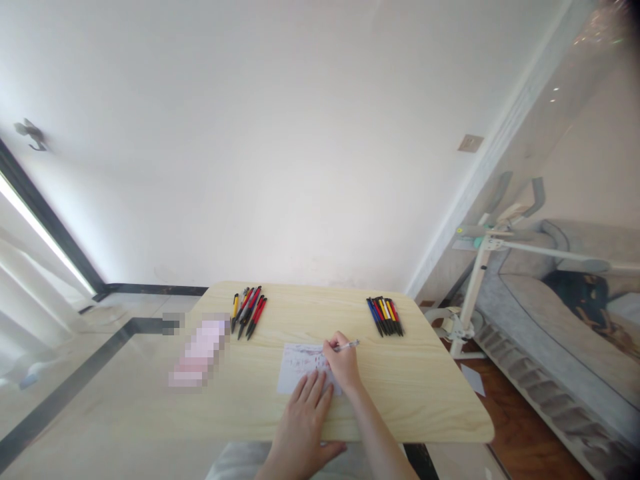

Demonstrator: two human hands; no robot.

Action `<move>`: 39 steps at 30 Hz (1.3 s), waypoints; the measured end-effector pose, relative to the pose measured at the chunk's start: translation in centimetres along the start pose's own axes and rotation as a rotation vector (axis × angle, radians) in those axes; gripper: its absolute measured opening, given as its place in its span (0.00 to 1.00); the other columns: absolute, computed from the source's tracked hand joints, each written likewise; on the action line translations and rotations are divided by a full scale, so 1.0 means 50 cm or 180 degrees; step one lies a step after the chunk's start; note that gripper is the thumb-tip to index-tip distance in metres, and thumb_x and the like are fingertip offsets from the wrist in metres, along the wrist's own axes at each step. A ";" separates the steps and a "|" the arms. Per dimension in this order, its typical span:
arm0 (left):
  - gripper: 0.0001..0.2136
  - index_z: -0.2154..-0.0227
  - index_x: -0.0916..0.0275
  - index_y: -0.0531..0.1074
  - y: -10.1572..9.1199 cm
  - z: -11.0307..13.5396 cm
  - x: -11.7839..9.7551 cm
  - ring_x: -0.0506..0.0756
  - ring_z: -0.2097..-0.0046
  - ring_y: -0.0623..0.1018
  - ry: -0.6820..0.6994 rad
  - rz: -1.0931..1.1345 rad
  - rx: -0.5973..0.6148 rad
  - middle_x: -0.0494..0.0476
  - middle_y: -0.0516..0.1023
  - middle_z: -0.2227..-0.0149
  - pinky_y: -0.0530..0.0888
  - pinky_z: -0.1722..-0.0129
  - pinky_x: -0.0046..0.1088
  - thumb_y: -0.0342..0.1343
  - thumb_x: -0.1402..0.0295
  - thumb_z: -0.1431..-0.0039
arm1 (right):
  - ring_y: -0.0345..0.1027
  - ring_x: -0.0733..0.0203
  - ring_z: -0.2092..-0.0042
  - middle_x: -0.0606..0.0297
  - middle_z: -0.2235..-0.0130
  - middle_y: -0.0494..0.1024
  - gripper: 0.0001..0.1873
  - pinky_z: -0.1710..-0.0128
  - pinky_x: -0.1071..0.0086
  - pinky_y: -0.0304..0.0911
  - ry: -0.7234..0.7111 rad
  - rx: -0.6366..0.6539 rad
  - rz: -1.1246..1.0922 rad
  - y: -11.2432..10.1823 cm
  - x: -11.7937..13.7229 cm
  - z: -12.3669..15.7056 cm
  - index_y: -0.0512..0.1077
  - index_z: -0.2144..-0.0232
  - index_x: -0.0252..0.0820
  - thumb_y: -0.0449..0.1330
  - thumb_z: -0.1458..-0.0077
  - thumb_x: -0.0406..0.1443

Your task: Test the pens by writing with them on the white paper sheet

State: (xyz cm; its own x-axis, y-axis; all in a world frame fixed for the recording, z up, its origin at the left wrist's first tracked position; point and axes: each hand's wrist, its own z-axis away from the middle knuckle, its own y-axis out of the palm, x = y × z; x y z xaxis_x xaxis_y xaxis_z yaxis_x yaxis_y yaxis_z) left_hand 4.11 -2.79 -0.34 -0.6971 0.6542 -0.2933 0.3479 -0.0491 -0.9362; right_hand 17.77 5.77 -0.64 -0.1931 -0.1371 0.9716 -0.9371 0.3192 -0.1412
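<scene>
A sheet of white paper [289, 375] with dark and reddish marks lies near the front of the wooden table. My left hand [307, 407] rests flat on its lower part, fingers stretched out. In my right hand [344, 363] a pen [352, 344] is gripped, its clear barrel pointing up to the right. The pen's tip is hidden behind my fingers, over the paper's upper right part.
Several coloured pens [249, 312] lie in a loose group at the table's back left. Another row of pens [385, 316] lies at the back right. A blurred pinkish item [199, 353] is on the left. Behind the table [320, 303] stands a white wall; exercise equipment [475, 287] is to the right.
</scene>
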 end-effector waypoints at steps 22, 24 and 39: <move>0.40 0.42 0.57 0.52 -0.005 -0.001 0.004 0.63 0.38 0.51 0.0007 0.0026 0.0061 0.60 0.50 0.38 0.55 0.41 0.46 0.57 0.49 0.58 | 0.53 0.75 0.87 0.73 0.79 0.72 0.17 0.89 0.81 0.47 0.0445 -0.0514 -0.1357 -0.019 0.003 -0.026 0.57 0.72 0.44 0.62 0.58 0.41; 0.40 0.42 0.57 0.52 -0.003 -0.001 0.005 0.63 0.38 0.51 0.0009 0.0019 0.0062 0.60 0.50 0.38 0.55 0.42 0.46 0.57 0.49 0.58 | 0.56 0.73 0.86 0.72 0.77 0.73 0.18 0.88 0.80 0.50 0.0498 -0.0488 -0.1481 -0.027 0.008 -0.029 0.57 0.70 0.44 0.63 0.59 0.42; 0.40 0.42 0.56 0.51 0.002 -0.004 0.008 0.63 0.38 0.50 0.0014 -0.0056 0.0086 0.60 0.49 0.37 0.55 0.41 0.46 0.57 0.49 0.57 | 0.44 0.72 0.88 0.78 0.91 0.57 0.25 0.89 0.79 0.41 0.0721 -0.0080 -0.1753 -0.056 0.058 -0.016 0.66 0.69 0.41 0.45 0.47 0.55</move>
State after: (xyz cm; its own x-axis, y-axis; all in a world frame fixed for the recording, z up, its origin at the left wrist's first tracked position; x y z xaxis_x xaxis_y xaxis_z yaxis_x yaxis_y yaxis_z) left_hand 4.01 -2.39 -0.52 -0.7001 0.6585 -0.2760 0.3186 -0.0578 -0.9461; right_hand 20.06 5.21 2.73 0.3889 -0.0863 0.9172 -0.8740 0.2804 0.3970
